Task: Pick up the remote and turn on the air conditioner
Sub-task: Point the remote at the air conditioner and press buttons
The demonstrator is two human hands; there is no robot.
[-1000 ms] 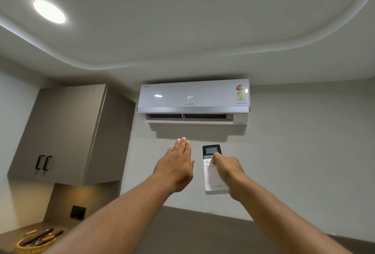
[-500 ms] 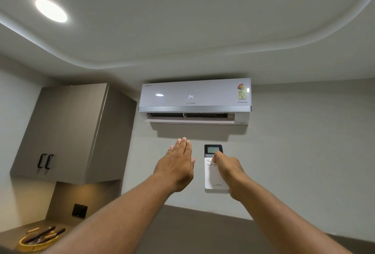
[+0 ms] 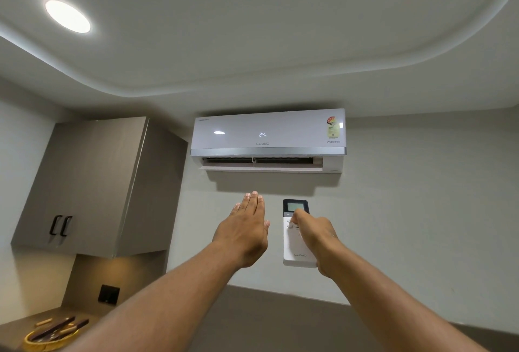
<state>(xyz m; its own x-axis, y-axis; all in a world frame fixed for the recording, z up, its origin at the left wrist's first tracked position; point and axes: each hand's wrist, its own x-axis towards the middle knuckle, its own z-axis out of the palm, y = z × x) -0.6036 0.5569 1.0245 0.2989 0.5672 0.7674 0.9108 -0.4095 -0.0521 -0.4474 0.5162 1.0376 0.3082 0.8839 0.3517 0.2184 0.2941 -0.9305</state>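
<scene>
A white air conditioner (image 3: 268, 138) hangs high on the wall, its display reading 24 and its lower flap open. Below it my right hand (image 3: 316, 235) holds a white remote (image 3: 293, 250) upright, pointed at the unit, with the thumb on the buttons under its small dark screen. My left hand (image 3: 244, 232) is raised flat beside the remote, fingers straight and together, palm toward the unit, holding nothing.
A grey wall cabinet (image 3: 92, 186) with two black handles hangs at the left. Under it a counter carries a yellow basket (image 3: 49, 336) of utensils and a dark wall socket (image 3: 108, 294). Round ceiling lights (image 3: 67, 16) glow overhead.
Both hands and the remote hold almost the same pose. The view has shifted slightly; the unit's display still reads 24.
</scene>
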